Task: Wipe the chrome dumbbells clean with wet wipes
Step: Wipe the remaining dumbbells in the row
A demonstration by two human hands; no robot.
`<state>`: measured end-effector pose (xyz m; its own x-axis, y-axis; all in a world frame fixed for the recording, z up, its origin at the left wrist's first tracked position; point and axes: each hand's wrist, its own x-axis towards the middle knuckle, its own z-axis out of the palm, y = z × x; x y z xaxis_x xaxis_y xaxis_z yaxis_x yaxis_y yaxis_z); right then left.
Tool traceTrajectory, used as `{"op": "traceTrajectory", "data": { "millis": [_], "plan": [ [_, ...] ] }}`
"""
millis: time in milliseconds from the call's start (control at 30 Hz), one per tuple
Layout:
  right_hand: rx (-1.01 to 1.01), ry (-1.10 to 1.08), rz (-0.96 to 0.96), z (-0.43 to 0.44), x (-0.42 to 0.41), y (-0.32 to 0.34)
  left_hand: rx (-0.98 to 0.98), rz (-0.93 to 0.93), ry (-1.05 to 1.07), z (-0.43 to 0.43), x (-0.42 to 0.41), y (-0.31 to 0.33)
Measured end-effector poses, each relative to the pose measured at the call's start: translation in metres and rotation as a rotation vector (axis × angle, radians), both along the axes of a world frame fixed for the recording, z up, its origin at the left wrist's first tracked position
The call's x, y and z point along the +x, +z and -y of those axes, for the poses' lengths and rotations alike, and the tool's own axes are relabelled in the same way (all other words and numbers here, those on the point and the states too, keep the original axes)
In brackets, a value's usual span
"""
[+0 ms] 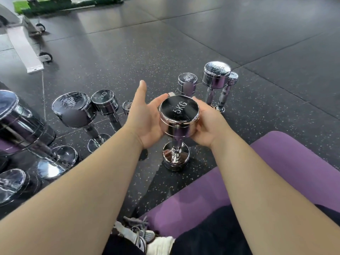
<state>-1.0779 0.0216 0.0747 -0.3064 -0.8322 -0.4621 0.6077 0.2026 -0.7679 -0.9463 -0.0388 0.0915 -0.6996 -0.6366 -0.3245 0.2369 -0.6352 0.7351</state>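
The dumbbell [178,115] is standing upright on the floor [165,52] just beside the mat [276,172], axis vertical, between both hands: the right hand [207,124] is cupping its top head, the left hand [145,122] is lying open against it.

A dark rubber floor [239,34] with pale flecks is laid in large tiles. A purple mat [294,172] lies at lower right. A grey-and-white sneaker [139,234] shows at the bottom edge. A pale machine frame [24,46] on small black wheels [46,57] stands upper left, a green strip [46,4] beyond it.
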Motion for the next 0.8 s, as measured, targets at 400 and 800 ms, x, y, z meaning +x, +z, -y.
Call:
{"op": "traceTrajectory", "data": {
  "millis": [400,800],
  "plan": [
    [0.040,-0.318,0.001,-0.042,0.027,0.008,-0.163,0.389,0.040,-0.002,0.003,-0.009],
    [-0.244,-0.501,-1.044,-0.068,0.056,0.022,-0.207,0.366,0.127,-0.021,0.006,-0.011]
  ]
}}
